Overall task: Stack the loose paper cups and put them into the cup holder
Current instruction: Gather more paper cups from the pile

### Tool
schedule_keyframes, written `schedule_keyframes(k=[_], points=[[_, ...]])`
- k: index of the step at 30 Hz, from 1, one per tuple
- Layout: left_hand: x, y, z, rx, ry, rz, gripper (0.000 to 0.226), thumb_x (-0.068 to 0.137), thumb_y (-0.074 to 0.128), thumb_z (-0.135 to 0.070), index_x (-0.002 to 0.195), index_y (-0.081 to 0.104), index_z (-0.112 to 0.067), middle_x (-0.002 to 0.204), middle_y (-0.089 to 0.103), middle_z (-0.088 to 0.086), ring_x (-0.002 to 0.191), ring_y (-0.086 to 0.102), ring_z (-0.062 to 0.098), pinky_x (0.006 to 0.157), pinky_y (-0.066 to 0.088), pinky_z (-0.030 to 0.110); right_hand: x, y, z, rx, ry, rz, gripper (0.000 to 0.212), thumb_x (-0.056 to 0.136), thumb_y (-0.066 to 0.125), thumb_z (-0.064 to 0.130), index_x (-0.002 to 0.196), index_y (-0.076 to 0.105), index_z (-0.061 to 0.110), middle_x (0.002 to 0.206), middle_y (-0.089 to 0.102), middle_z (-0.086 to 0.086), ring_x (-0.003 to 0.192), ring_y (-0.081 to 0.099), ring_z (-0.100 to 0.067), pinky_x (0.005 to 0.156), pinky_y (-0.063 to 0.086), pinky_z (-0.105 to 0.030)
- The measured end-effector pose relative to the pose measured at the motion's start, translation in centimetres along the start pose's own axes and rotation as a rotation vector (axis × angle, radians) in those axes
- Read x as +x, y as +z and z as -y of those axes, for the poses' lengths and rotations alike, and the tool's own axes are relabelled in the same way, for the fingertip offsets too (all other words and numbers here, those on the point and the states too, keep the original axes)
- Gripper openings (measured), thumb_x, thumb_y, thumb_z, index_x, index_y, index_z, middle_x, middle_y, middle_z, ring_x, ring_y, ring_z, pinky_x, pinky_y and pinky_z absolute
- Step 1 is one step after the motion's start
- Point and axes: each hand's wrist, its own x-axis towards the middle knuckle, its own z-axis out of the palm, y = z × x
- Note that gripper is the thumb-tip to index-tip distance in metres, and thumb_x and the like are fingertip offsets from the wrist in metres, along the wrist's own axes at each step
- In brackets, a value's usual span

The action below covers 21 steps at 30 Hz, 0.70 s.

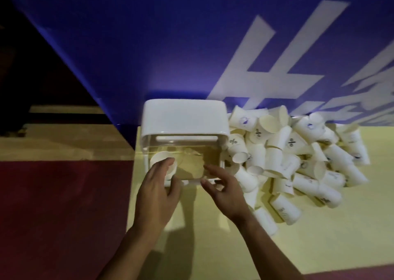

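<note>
At the cup holder [185, 128], both hands [158, 191] [223, 191] are spread, nothing grasped; heaped cups [298, 151] rightward bear unreadable marks.

A pale yellow table [213, 247] fills the lower right of the frame; a white cup holder [184, 119] with a clear front stands on it at centre; a heap of loose paper cups [298, 162] lies just right of the holder, touching its side.
</note>
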Motion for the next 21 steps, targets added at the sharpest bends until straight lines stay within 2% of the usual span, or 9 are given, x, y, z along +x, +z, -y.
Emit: schedule_keyframes(k=[3, 5, 10, 14, 18, 21], points=[[0.8, 4.3, -4.7, -0.038, 0.115, 0.151, 0.038, 0.096, 0.055, -0.035, 0.133, 0.060, -0.024, 0.124, 0.066, -0.008, 0.111, 0.064, 0.010, 0.088, 0.053, 0.026, -1.6, -5.2, -2.0, 0.054, 0.106, -0.121, 0.027, 0.092, 0.075, 0.032, 0.118, 0.071, 0.039, 0.112, 0.072, 0.025, 0.100, 0.067, 0.002, 0.083, 0.057, -0.022], [1.4, 8.0, -8.3, -0.029, 0.172, 0.227, 0.040, 0.095, 0.056, -0.039, 0.134, 0.057, -0.027, 0.127, 0.064, -0.009, 0.110, 0.063, 0.011, 0.085, 0.055, 0.029, -2.7, -9.3, -3.4, 0.044, 0.139, -0.183, 0.025, 0.094, 0.073, 0.031, 0.119, 0.072, 0.031, 0.113, 0.073, 0.019, 0.097, 0.068, 0.003, 0.078, 0.054, -0.015], [2.8, 17.9, -16.5, 0.065, 0.247, 0.416, 0.051, 0.096, 0.061, -0.044, 0.143, 0.051, -0.027, 0.147, 0.055, -0.005, 0.129, 0.055, 0.018, 0.097, 0.052, 0.033, -4.9, -18.6, -6.8, 0.028, 0.179, -0.310, 0.019, 0.096, 0.069, 0.024, 0.113, 0.073, 0.032, 0.104, 0.075, 0.019, 0.091, 0.069, 0.002, 0.072, 0.053, -0.012], [4.7, 25.8, -21.7, 0.163, 0.258, 0.435, 0.070, 0.089, 0.069, -0.054, 0.148, 0.043, -0.027, 0.153, 0.049, -0.001, 0.134, 0.052, 0.022, 0.102, 0.054, 0.040, -5.7, -24.4, -10.0, 0.050, 0.226, -0.356, 0.022, 0.096, 0.069, 0.027, 0.117, 0.074, 0.026, 0.107, 0.075, 0.018, 0.095, 0.068, 0.004, 0.076, 0.051, -0.009], [8.4, 32.5, -23.8, 0.434, 0.514, 0.378, 0.087, 0.075, 0.086, -0.048, 0.146, 0.050, -0.015, 0.148, 0.054, 0.011, 0.131, 0.054, 0.032, 0.107, 0.048, 0.044, -6.0, -29.0, -13.1, 0.099, 0.248, -0.370, 0.020, 0.096, 0.070, 0.022, 0.116, 0.075, 0.024, 0.104, 0.076, 0.014, 0.092, 0.069, 0.000, 0.077, 0.052, -0.011], [11.2, 35.5, -25.2, 0.631, 0.570, 0.481, 0.091, 0.079, 0.082, -0.043, 0.154, 0.035, -0.023, 0.158, 0.039, 0.007, 0.140, 0.042, 0.029, 0.115, 0.037, 0.042, -5.7, -31.8, -15.3, 0.109, 0.270, -0.381, 0.018, 0.096, 0.071, 0.021, 0.113, 0.074, 0.025, 0.101, 0.076, 0.015, 0.090, 0.070, -0.002, 0.078, 0.056, -0.019]])
